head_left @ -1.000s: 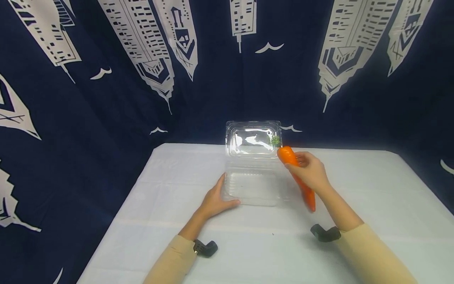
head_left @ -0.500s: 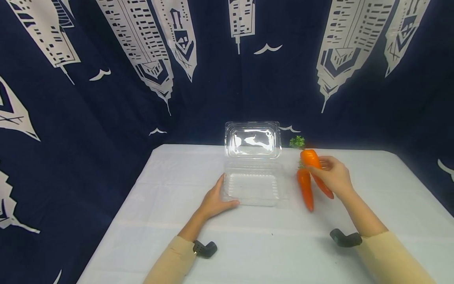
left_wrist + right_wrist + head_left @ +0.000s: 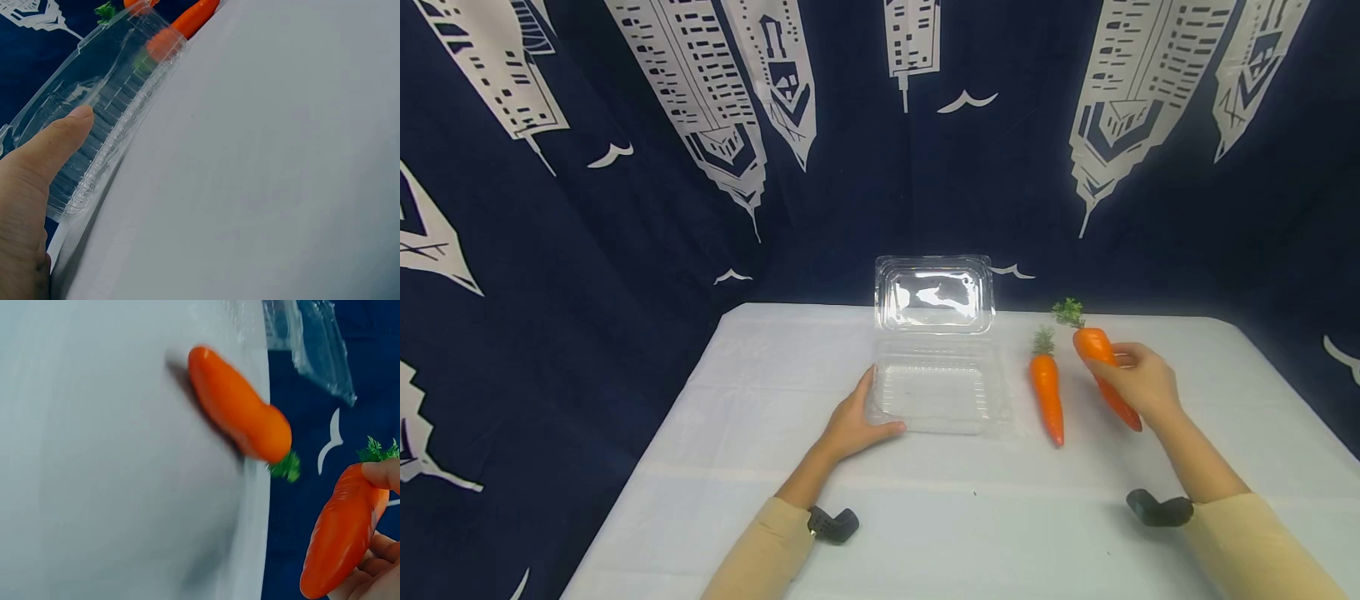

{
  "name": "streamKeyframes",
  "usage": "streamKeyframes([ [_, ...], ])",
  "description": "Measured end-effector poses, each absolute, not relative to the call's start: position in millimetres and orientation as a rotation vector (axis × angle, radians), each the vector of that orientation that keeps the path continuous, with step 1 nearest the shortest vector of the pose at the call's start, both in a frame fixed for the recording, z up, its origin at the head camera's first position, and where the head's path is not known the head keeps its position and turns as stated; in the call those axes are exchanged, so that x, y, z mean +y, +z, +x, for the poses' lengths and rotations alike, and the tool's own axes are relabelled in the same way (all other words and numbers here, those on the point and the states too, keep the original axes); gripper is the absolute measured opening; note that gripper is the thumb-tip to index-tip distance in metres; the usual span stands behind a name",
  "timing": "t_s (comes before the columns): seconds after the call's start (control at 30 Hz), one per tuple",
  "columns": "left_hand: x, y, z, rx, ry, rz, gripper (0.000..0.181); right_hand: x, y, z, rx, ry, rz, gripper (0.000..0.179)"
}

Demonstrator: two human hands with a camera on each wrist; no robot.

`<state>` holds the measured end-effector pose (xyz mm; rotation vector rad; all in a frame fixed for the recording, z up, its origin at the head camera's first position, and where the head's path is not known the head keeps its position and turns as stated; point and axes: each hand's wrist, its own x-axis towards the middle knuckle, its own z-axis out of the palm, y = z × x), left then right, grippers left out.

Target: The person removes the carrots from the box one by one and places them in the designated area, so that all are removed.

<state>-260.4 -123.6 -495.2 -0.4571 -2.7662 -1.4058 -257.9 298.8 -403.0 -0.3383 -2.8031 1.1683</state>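
An unlidded clear plastic clamshell container [image 3: 932, 400] sits on the white table, its lid [image 3: 934, 293] raised at the back. My left hand [image 3: 853, 429] rests against the container's near left corner with thumb and fingers spread. In the left wrist view, the thumb [image 3: 62, 137] touches the container's clear wall; the other fingers are mostly hidden. My right hand [image 3: 1138, 379] pinches a glossy orange carrot [image 3: 1097, 354] with a green leafy top, right of the container. Between the container and that hand, a second carrot [image 3: 1047, 396] lies on the table, leaves pointing away.
A white cloth [image 3: 962, 517] covers the table. Behind it hangs a dark blue curtain [image 3: 850, 208] printed with white buildings. Each wrist bears a dark camera mount, the left one [image 3: 833, 525] and the right one [image 3: 1159, 508].
My right hand has moved right with its carrot, away from the lid, leaving the other carrot in full view beside the container. My left hand and the container have stayed put.
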Motion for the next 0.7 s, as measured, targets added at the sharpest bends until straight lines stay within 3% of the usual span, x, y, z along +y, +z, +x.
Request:
streamKeyframes([
  [0.7, -123.9, -496.5, -260.8, -2.771, -1.412, -0.448, 0.115, 340.8, -423.9, -258.5, -2.864, 1.209, -0.56, 0.078],
])
